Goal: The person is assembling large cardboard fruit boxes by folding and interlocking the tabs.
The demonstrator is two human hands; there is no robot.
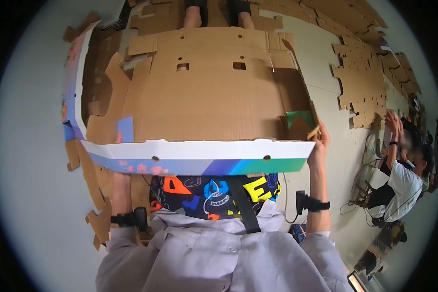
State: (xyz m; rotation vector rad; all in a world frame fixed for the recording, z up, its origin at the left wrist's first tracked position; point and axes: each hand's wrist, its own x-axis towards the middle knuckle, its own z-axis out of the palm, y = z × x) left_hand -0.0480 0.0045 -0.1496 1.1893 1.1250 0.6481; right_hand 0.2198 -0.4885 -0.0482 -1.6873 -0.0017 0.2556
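Note:
Before me is a shallow cardboard box with a brown inside. Its near wall is printed white, blue, purple and green with pink flowers, and has two round holes. My left hand grips the box's near left corner; only its thumb shows over the rim, and the other fingers are hidden. Around the near right corner, my right hand is closed on the edge, beside a small folded cardboard tab. The right side wall stands up, while a curved flap shows on the left.
Another printed cardboard piece stands at the left. Flat cut cardboard sheets lie on the floor at right. Two bare legs with black at their ends show beyond the box. A person sits at the right near cables.

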